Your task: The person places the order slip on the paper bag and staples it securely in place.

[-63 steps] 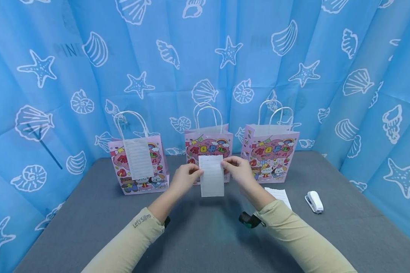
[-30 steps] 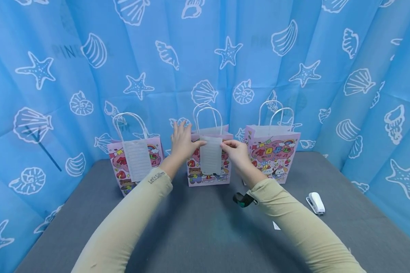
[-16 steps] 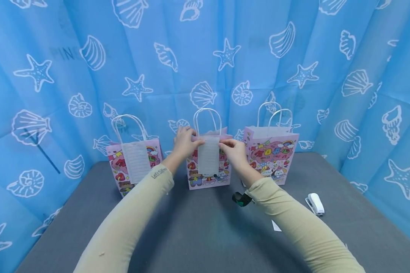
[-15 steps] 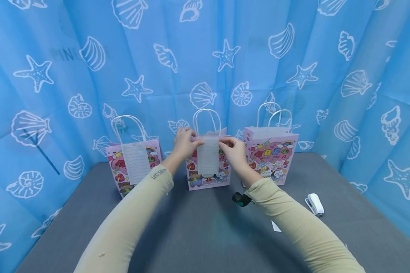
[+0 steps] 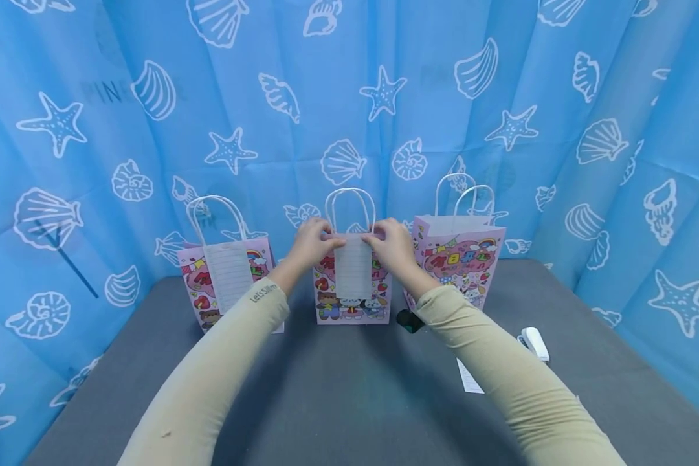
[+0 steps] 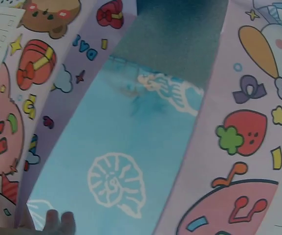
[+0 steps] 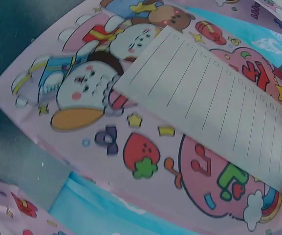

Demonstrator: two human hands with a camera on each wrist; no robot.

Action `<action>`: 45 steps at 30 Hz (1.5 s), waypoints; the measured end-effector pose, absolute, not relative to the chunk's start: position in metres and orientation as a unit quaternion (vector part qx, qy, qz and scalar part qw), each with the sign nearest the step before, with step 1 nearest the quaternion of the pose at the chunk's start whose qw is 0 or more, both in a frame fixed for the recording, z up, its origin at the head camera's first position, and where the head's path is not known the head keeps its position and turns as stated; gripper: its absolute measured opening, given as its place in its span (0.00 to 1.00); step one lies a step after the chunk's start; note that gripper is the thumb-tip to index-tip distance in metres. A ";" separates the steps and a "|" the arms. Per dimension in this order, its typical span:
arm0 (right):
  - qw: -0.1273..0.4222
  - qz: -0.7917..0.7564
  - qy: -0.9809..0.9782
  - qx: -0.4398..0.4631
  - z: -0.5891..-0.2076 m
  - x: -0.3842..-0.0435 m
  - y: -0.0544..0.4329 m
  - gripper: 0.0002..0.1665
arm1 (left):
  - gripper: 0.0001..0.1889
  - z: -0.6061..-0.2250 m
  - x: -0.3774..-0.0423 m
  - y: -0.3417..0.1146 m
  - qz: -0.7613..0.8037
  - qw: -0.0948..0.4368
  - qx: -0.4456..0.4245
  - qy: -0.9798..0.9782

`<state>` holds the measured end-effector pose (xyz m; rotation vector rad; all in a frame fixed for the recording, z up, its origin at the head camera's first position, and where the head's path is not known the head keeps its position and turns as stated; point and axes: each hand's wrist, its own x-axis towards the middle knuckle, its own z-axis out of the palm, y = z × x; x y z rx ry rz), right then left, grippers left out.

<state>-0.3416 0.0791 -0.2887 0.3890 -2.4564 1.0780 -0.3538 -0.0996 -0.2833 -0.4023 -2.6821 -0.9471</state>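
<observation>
In the head view a pink paper gift bag (image 5: 352,314) with cartoon animals and white handles stands in the middle. A lined checklist sheet (image 5: 353,272) lies flat against its front, top edge at the bag's rim. My left hand (image 5: 312,246) pinches the sheet and rim at the left corner, thumb in front and fingers behind. At the right corner my right hand (image 5: 393,248) does the same. Up close in the right wrist view, the sheet (image 7: 199,98) shows ruled lines and small checkboxes, with fingertips at its edge. Only some fingertips show in the left wrist view.
A matching bag (image 5: 200,299) with a sheet (image 5: 227,275) on its front stands left, partly behind my forearm. Another bag (image 5: 460,265) stands right. A white stapler (image 5: 534,344) and a loose sheet (image 5: 469,378) lie near my right sleeve. A blue shell-print curtain (image 5: 373,84) hangs behind.
The sheet went from being held in front of the middle bag to lying against its front. Both hands moved up to the rim, and the bag's opening has been drawn together.
</observation>
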 end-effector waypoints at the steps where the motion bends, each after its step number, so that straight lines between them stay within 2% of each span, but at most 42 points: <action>1: 0.216 0.389 -0.885 0.137 -0.289 -0.342 0.079 0.16 | 0.16 -0.283 -0.353 -0.099 -0.322 0.137 -0.135 -0.927; 6: 0.216 0.404 -0.880 0.124 -0.290 -0.345 0.076 0.16 | 0.16 -0.281 -0.348 -0.098 -0.317 0.146 -0.121 -0.929; 15: 0.199 0.431 -0.873 0.108 -0.291 -0.346 0.076 0.14 | 0.18 -0.285 -0.344 -0.101 -0.353 0.117 -0.117 -0.921; 26: 0.182 0.405 -0.890 0.105 -0.288 -0.347 0.078 0.15 | 0.18 -0.289 -0.346 -0.095 -0.346 0.145 -0.091 -0.923; 31: 0.171 0.416 -0.887 0.101 -0.287 -0.345 0.079 0.19 | 0.15 -0.288 -0.345 -0.093 -0.340 0.146 -0.078 -0.926; 36: 0.185 0.403 -0.886 0.132 -0.281 -0.328 0.089 0.24 | 0.14 -0.289 -0.344 -0.092 -0.336 0.150 -0.073 -0.927; 41: 0.221 0.411 -0.864 0.189 -0.265 -0.301 0.117 0.16 | 0.14 -0.289 -0.344 -0.091 -0.340 0.152 -0.067 -0.926; 45: 0.250 0.410 -0.857 0.187 -0.251 -0.282 0.149 0.12 | 0.14 -0.287 -0.344 -0.091 -0.339 0.152 -0.063 -0.926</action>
